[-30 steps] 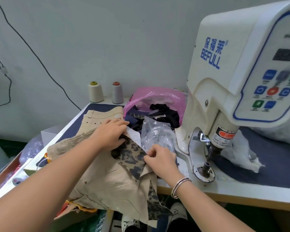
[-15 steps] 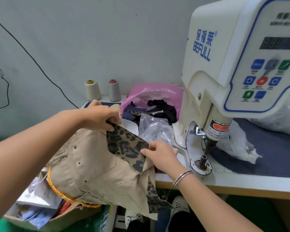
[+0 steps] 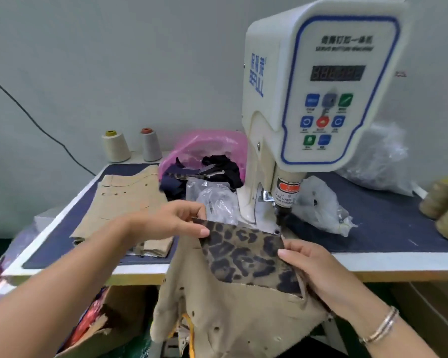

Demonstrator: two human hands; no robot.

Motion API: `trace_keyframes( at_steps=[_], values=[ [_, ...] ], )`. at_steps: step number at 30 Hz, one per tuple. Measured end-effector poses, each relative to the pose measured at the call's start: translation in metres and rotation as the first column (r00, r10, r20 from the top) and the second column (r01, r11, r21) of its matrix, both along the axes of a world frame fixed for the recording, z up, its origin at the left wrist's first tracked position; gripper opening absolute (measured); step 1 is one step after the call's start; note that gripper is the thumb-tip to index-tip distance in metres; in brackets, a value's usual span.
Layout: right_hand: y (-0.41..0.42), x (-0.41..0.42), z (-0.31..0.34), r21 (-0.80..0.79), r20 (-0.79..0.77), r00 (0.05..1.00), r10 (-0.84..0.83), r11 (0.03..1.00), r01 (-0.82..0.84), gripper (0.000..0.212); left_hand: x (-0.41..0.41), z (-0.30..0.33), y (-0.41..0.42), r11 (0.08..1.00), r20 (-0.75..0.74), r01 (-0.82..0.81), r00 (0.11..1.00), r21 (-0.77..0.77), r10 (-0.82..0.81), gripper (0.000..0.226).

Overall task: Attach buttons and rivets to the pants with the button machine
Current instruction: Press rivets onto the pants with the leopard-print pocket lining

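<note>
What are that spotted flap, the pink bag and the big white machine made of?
Leopard-print flap: woven cloth, matte, probably cotton; it bends softly between the hands. Pink bag: thin plastic film, translucent, glossy, crinkled. Button machine: smooth cream casing, painted metal or hard plastic; the picture cannot settle which.

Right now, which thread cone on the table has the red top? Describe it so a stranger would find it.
Start at the white button machine and look left past the pink bag to the table's back edge by the wall. Two thread cones stand there side by side. It is the right one, the grey cone with the red top; its cream neighbour has a yellow top.
</note>
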State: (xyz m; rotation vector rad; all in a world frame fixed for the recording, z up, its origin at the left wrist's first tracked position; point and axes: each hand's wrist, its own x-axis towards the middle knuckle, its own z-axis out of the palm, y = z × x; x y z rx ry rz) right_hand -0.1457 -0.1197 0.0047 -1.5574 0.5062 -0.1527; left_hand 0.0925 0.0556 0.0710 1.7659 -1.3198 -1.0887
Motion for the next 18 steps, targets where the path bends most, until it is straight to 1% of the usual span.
trace_keyframes(
  at_steps=[2,3,6,8,10,11,12,13,14,15,16,17,18],
  values=[
    [-0.018,-0.010,-0.007,-0.052,-0.071,0.997,0.002,0.999,-0.006,0.022,-0.010,-0.028,-0.013,1.000,-0.026,-0.015,1.000,-0.011,0.015,0.016],
    [-0.027,-0.013,-0.008,-0.076,-0.078,0.997,-0.009,0.997,0.003,0.021,-0.013,-0.039,-0.019,0.999,-0.041,-0.043,0.998,-0.031,0.042,0.014],
    [-0.046,-0.009,-0.003,-0.123,-0.027,0.994,-0.108,0.987,0.104,0.017,-0.017,-0.056,-0.036,0.975,-0.180,-0.182,0.971,-0.129,0.157,0.014],
    [-0.052,0.004,0.002,-0.138,0.025,0.990,-0.138,0.980,0.140,0.024,-0.016,-0.061,-0.045,0.945,-0.300,-0.285,0.926,-0.160,0.229,0.015],
    [-0.056,0.021,0.002,-0.205,0.055,0.986,-0.158,0.965,0.166,0.037,-0.013,-0.067,-0.049,0.906,-0.395,-0.391,0.867,-0.162,0.303,0.017],
    [-0.057,0.027,-0.001,-0.235,0.067,0.984,-0.166,0.956,0.177,0.034,-0.011,-0.071,-0.049,0.887,-0.434,-0.435,0.837,-0.157,0.334,0.017],
    [-0.057,0.033,-0.006,-0.243,0.077,0.982,-0.171,0.952,0.185,0.026,-0.009,-0.075,-0.048,0.871,-0.463,-0.470,0.810,-0.145,0.360,0.016],
    [-0.057,0.036,-0.012,-0.227,0.091,0.982,-0.165,0.957,0.182,0.019,-0.009,-0.079,-0.047,0.857,-0.487,-0.499,0.785,-0.131,0.383,0.015],
    [-0.058,0.038,-0.020,-0.177,0.119,0.981,-0.152,0.969,0.172,0.017,-0.009,-0.084,-0.046,0.845,-0.513,-0.523,0.759,-0.115,0.401,0.014],
    [-0.058,0.038,-0.026,-0.105,0.156,0.978,-0.137,0.982,0.154,0.019,-0.009,-0.089,-0.044,0.835,-0.543,-0.542,0.732,-0.097,0.412,0.012],
    [-0.058,0.037,-0.029,-0.034,0.185,0.975,-0.122,0.991,0.130,0.024,-0.010,-0.093,-0.044,0.829,-0.572,-0.554,0.706,-0.081,0.416,0.011],
    [-0.060,0.034,-0.031,0.017,0.203,0.975,-0.096,0.995,0.094,0.035,-0.011,-0.096,-0.044,0.824,-0.593,-0.562,0.689,-0.072,0.417,0.010],
    [-0.062,0.031,-0.032,0.037,0.202,0.978,-0.053,0.998,0.047,0.046,-0.010,-0.097,-0.045,0.822,-0.600,-0.565,0.682,-0.071,0.418,0.010]
  ],
)
